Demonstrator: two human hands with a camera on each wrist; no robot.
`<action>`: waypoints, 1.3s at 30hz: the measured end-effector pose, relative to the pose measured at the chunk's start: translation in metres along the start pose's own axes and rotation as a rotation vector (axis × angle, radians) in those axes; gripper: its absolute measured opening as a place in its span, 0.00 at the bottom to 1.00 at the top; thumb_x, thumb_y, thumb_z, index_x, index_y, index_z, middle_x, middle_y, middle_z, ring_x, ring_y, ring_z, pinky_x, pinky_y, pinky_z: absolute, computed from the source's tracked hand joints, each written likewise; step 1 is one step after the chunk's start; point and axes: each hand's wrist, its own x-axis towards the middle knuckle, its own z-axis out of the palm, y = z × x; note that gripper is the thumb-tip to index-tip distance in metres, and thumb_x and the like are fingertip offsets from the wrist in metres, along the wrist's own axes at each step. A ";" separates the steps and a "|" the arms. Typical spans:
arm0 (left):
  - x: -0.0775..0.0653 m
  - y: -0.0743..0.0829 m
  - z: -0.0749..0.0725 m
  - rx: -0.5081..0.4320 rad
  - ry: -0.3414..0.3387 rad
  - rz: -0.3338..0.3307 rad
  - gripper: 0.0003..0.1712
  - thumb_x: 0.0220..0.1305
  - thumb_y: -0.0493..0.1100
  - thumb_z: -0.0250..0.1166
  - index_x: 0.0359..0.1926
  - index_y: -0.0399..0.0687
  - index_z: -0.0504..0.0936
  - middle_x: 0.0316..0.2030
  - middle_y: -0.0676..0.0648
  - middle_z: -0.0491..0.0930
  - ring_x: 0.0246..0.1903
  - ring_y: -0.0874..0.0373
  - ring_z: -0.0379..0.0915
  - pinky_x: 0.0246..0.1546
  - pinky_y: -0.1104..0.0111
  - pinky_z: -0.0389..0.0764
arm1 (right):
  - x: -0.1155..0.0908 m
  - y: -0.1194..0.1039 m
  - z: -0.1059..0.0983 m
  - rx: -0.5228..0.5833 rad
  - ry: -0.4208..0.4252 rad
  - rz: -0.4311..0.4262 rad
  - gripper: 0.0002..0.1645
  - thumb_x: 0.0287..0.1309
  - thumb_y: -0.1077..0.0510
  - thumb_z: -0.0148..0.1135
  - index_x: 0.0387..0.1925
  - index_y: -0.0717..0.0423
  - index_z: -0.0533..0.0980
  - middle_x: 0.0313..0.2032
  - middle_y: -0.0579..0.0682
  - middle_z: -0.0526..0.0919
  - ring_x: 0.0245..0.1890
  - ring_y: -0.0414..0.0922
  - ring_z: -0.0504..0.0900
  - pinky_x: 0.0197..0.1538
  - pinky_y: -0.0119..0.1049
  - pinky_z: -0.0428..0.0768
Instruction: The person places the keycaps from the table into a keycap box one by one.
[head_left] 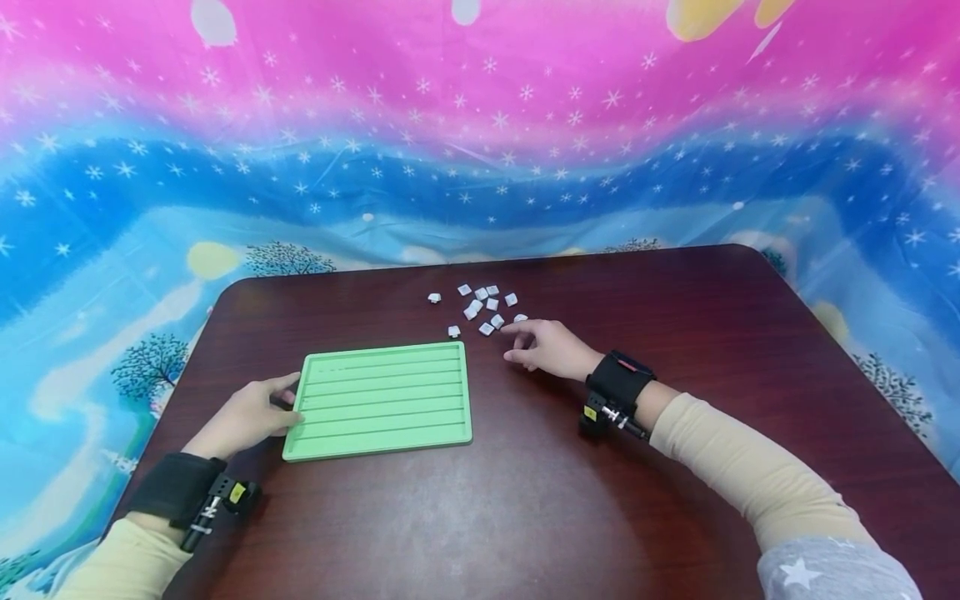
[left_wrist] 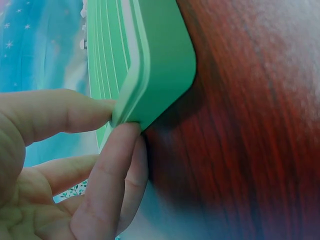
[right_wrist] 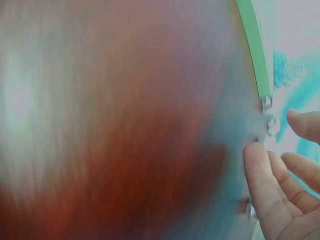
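A light green ridged tray (head_left: 382,406) lies on the table left of centre. My left hand (head_left: 251,414) pinches the rim on its left side; in the left wrist view the thumb (left_wrist: 85,111) is at the rim and a finger (left_wrist: 107,175) presses the outer wall. Beyond the tray several small white square pieces (head_left: 492,305) lie loosely grouped. My right hand (head_left: 555,348) reaches in from the right, its index fingertip right by the nearest white pieces. The right wrist view shows that hand's thumb and fingers (right_wrist: 262,185) apart, with nothing between them.
The dark red-brown wooden table (head_left: 600,500) has rounded far corners. Behind it hangs a pink and blue cloth (head_left: 495,167) with snowflakes and trees. One white piece (head_left: 453,332) sits close to the tray's far right corner, and another (head_left: 434,297) lies farther left.
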 end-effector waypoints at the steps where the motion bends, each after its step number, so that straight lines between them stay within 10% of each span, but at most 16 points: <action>1: 0.000 0.000 0.000 0.004 -0.001 0.004 0.46 0.66 0.33 0.67 0.76 0.23 0.52 0.46 0.34 0.75 0.36 0.51 0.82 0.37 0.63 0.85 | -0.001 -0.001 0.002 0.070 -0.014 0.024 0.30 0.67 0.60 0.67 0.68 0.63 0.73 0.36 0.52 0.81 0.28 0.45 0.82 0.37 0.37 0.82; 10: 0.001 0.006 0.004 0.021 0.007 0.008 0.45 0.66 0.33 0.67 0.76 0.23 0.53 0.46 0.34 0.75 0.36 0.52 0.81 0.38 0.61 0.86 | -0.006 -0.012 0.020 0.385 -0.046 0.110 0.29 0.66 0.65 0.65 0.68 0.66 0.72 0.39 0.57 0.81 0.34 0.49 0.85 0.42 0.41 0.86; 39: 0.007 0.019 0.023 0.064 0.047 0.027 0.44 0.65 0.35 0.69 0.75 0.24 0.58 0.48 0.34 0.76 0.29 0.55 0.76 0.28 0.65 0.76 | -0.022 -0.026 0.056 0.449 0.031 0.129 0.40 0.58 0.73 0.69 0.71 0.71 0.66 0.57 0.64 0.74 0.39 0.46 0.84 0.43 0.38 0.85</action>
